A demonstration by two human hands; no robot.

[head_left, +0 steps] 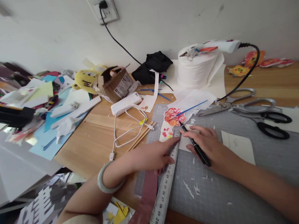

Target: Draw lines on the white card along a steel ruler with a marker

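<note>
My left hand (158, 155) presses on a metal ruler (164, 186) with its index finger stretched out and the other fingers curled. The ruler lies lengthwise on the grey cutting mat (210, 193), its top end over pale paper. A black pen (197, 149) is held in my right hand (203, 143), its tip by the lower edge of a pink and orange painted flower (172, 115). A thin blue brush (193, 108) lies across the flower. Under the ruler and my left hand runs a dark pink strip (148, 193).
Scissors (247, 104) and black-handled scissors (273, 124) lie at the right. Behind stands a paper roll (196, 70) with a corded tool (229, 46) on top. A white cable (115, 127), power bank (126, 103) and cardboard box (118, 85) are left of the mat.
</note>
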